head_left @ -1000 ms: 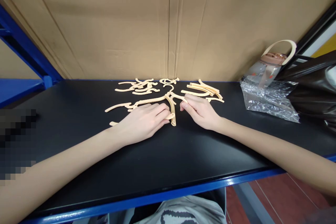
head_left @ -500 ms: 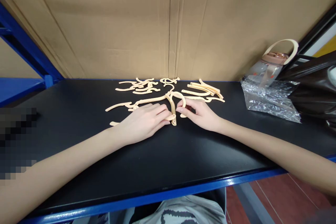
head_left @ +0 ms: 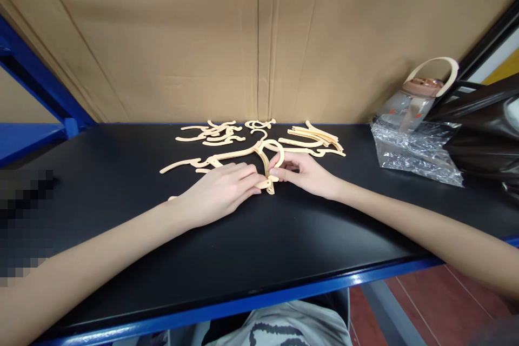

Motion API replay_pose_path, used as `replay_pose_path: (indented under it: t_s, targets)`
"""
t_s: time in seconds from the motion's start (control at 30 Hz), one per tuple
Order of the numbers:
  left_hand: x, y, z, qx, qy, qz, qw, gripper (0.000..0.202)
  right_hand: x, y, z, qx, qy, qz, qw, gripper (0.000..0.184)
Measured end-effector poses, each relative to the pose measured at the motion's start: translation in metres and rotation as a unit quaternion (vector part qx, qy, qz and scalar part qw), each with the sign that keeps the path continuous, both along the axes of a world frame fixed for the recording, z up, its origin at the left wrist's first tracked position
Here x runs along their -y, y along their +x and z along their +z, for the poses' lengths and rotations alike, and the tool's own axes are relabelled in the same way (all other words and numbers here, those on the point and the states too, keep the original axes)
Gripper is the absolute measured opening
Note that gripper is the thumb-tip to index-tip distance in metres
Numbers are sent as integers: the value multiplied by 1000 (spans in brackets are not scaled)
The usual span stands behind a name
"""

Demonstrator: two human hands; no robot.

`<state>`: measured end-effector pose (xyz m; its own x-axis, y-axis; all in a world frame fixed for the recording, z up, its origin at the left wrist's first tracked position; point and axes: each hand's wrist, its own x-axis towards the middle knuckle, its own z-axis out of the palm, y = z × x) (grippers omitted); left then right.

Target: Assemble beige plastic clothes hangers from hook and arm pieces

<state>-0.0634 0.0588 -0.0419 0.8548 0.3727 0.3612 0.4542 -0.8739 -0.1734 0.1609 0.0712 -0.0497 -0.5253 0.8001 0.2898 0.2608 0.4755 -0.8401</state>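
Note:
My left hand (head_left: 231, 192) is closed on a cream hanger arm (head_left: 263, 184); its tip pokes out past the fingers and the rest is mostly under the palm. In my right hand (head_left: 302, 173) a curved cream hanger hook (head_left: 279, 147) is pinched between thumb and fingers, its lower end touching or very close to the arm's tip. Just behind both hands lies a cream hanger (head_left: 237, 153) with a hook and spread arms. Another long cream piece (head_left: 265, 161) shows between my hands, partly covered.
Several cream hanger arms (head_left: 221, 131) lie in a pile at the back left, more arms (head_left: 314, 134) at the back right. Loose hooks (head_left: 259, 124) sit by the cardboard wall (head_left: 170, 38). A clear bottle (head_left: 417, 97) and crinkled plastic bag (head_left: 417, 154) stand right on the black table (head_left: 243, 259).
My right hand has moved slightly left, bringing the hook's lower end to the tip of the arm in my left hand. The view has shifted a little.

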Motion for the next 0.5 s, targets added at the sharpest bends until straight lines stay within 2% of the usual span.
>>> replay_pose_path:
  t_s: [0.5]
  targets:
    - [2, 0, 1, 34, -43, 20, 998, 15, -1, 1, -2, 23, 1, 29, 999, 18]
